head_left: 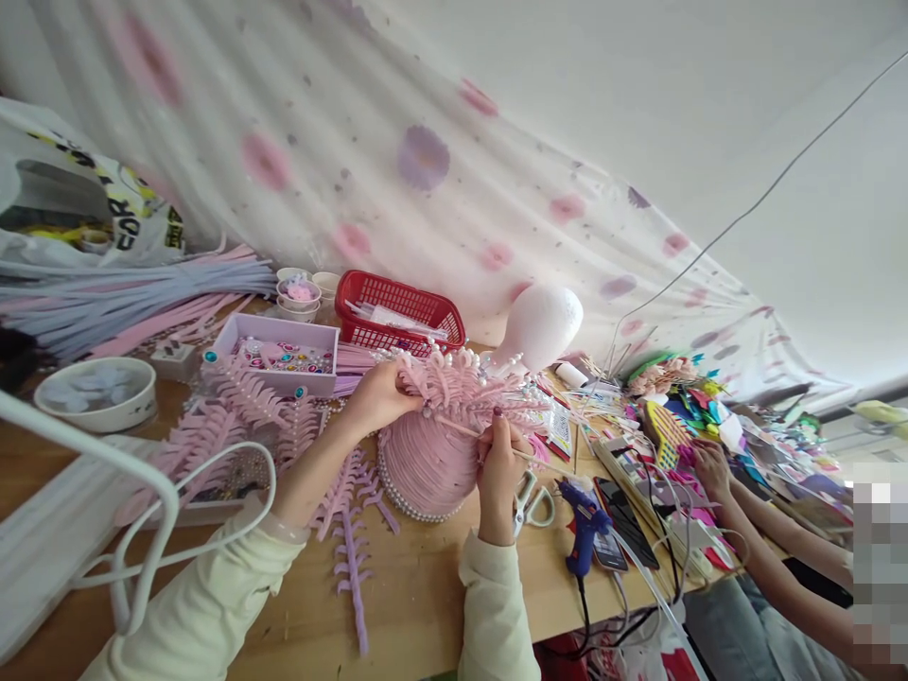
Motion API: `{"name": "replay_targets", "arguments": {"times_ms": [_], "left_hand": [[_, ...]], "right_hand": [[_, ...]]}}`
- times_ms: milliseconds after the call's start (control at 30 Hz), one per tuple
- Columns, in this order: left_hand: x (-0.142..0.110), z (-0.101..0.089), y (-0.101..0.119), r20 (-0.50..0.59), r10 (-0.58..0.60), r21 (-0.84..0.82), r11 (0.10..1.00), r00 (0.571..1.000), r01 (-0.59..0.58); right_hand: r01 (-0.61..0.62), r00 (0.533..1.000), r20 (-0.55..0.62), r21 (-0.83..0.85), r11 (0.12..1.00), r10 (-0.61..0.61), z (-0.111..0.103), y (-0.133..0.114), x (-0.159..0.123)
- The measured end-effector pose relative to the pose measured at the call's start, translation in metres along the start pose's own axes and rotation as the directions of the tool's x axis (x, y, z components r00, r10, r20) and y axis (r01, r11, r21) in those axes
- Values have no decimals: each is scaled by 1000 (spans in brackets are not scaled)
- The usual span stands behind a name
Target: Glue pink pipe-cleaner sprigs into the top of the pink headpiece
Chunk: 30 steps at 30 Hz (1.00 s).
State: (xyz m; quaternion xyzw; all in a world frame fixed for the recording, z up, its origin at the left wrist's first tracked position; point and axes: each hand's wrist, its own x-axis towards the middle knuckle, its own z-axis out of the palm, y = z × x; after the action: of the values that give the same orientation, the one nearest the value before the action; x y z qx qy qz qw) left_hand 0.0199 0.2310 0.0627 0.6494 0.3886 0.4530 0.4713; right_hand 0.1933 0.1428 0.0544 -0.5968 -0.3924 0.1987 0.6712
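Note:
In front of me stands a pink domed headpiece (429, 468), its lower edge trimmed with white pearls. Feathery pink fronds with pearls (454, 383) cover its top. My left hand (379, 397) is closed at the left side of these fronds, fingers pinching their edge. Between the fingers of my right hand (502, 468) is a thin pale stick (458, 427), whose tip points left against the dome just under the fronds. Scissors (533, 506) lie right beside my right wrist, and a blue glue gun (583, 525) rests farther right.
Behind are a red basket (404, 295), a lilac box of gems (323, 355) and a white foam head (543, 326). Loose fronds (349, 567) and a white cable (163, 492) lie left. Phones (628, 525) and a power strip (631, 473) separate me from a co-worker's hands (709, 468).

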Motion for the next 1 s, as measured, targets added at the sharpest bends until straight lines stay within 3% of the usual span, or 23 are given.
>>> {"name": "replay_targets", "arguments": {"times_ms": [200,433,700,1000], "left_hand": [[0,0,1,15,-8,1,1000,1000,8],[0,0,0,21,-9,9,1000,1000,9],[1,1,-2,21,-2,-21,1000,1000,3],[1,1,-4,28,10,-44,999,1000,-8]], "right_hand": [[-2,999,-39,150,989,8,2,0,4],[28,995,97,-102,994,-18,-4,2,3],[20,999,34,-110,994,-16,-2,6,0],[-50,999,4,9,999,50,-1,3,0]]}}
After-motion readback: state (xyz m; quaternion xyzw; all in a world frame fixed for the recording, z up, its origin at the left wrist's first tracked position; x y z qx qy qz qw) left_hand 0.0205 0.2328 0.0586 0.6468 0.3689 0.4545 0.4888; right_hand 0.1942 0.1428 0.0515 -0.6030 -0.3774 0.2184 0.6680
